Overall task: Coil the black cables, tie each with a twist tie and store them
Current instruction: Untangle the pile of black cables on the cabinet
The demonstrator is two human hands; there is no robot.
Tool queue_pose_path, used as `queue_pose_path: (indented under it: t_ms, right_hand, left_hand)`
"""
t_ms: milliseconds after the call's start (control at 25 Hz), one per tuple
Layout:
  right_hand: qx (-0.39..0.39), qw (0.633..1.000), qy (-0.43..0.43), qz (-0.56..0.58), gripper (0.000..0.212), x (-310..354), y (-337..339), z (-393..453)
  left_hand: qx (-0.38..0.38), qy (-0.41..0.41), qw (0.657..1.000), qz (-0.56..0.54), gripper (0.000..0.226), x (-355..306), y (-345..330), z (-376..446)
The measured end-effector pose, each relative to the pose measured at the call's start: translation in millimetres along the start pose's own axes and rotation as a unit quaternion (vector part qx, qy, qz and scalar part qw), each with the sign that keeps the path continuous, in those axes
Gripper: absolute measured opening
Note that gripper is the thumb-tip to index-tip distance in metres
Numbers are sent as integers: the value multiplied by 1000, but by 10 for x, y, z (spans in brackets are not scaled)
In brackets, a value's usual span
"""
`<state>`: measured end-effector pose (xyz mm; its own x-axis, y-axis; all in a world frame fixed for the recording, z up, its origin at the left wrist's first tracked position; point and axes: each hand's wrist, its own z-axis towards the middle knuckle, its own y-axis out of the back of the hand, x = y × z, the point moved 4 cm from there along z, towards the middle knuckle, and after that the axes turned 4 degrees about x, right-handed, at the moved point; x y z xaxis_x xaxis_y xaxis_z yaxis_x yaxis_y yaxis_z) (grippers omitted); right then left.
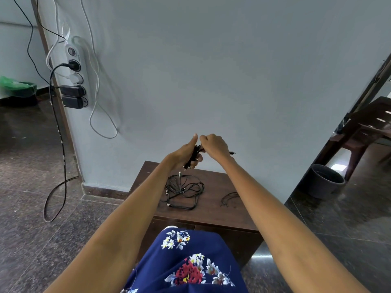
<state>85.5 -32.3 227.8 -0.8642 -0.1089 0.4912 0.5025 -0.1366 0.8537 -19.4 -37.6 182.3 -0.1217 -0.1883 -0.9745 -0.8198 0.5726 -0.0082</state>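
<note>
My left hand (pixel 186 154) grips a bundled black cable (pixel 193 156) held up above the small dark wooden cabinet (pixel 213 210), thumb raised. My right hand (pixel 213 145) is closed on the same cable at its top; a plug end pokes out to the right (pixel 232 153). A loose tangle of black cables (pixel 183 192) lies on the cabinet top below my hands. A few thin dark twist ties (pixel 229 198) lie to the right of the tangle.
A pale wall rises straight behind the cabinet. A power strip (pixel 76 77) with plugs and dangling wires hangs on the wall at left. A dark bin (pixel 324 180) and a brown chair (pixel 368 127) stand at right. The floor is dark stone.
</note>
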Motion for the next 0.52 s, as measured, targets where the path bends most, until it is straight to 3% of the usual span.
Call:
queue_pose_path:
  t_ms: [120,200,320,400,520]
  right_hand:
    - [-54,993,17,108,43,-77,-7,-11]
    - [-8,967,-8,253,44,-151,-89,-44]
    - [58,897,-81,430,54,-342,-241,-121]
    - [35,886,-108,449,51,-498,-327,-134]
    - [-52,904,-110,411,52,-693,-364,-110]
  left_hand:
    - [91,3,995,-29,60,-101,-87,-14]
    - [124,-18,989,-76,54,-126,-131,8]
    - [152,-35,978,-139,46,-60,-230,91]
    - [159,-17,980,-122,41,32,-295,169]
    - [157,11,984,-87,41,147,-339,312]
